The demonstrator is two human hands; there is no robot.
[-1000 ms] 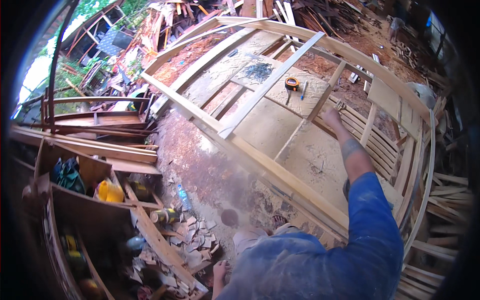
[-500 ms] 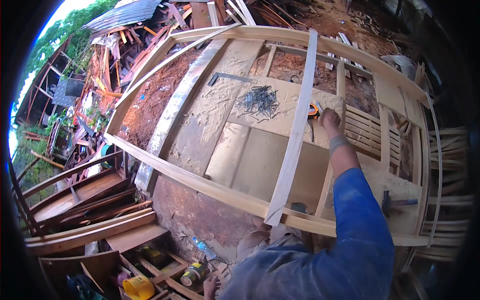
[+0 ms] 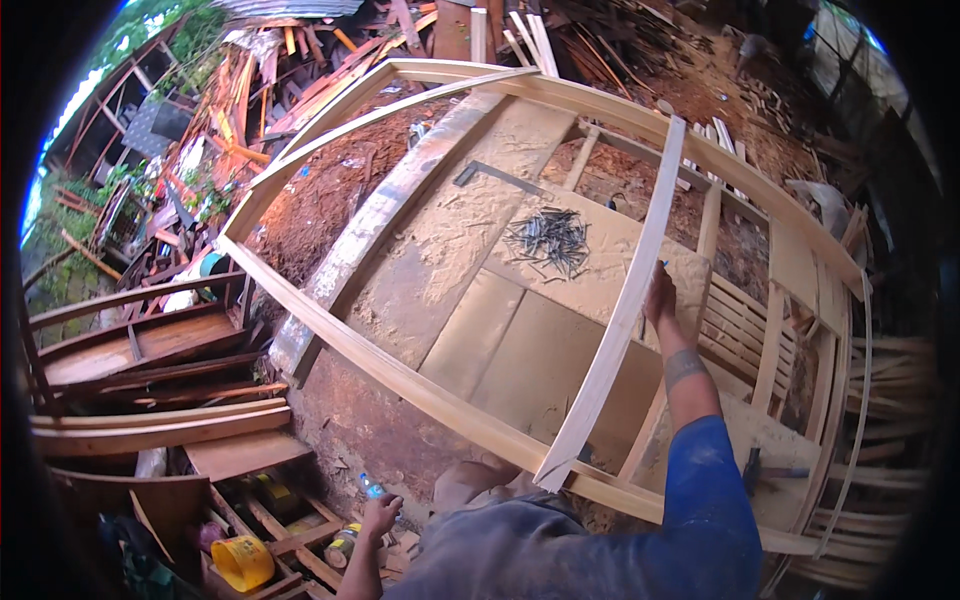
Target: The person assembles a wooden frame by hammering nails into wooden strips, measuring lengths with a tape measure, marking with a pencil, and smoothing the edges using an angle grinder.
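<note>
Since half a second ago both my hands have shifted: the right hand (image 3: pixel 660 300) has drawn back to just beside the pale slat (image 3: pixel 625 310) crossing the wooden frame (image 3: pixel 370 365), and the left hand (image 3: pixel 381 516) has come up on my left side. My right fingers look closed around a pen (image 3: pixel 661 264), only its blue tip showing past them, above the dusty panels (image 3: pixel 440 260). My left fingers are bent, and I cannot tell whether they are open or closed; a plastic bottle (image 3: pixel 371 486) shows just behind them. Across the slat from the pen lies a heap of dark nails (image 3: pixel 548 242), with a dark metal square (image 3: pixel 495 177) near it. A hammer (image 3: pixel 752 470) lies right of my right arm.
</note>
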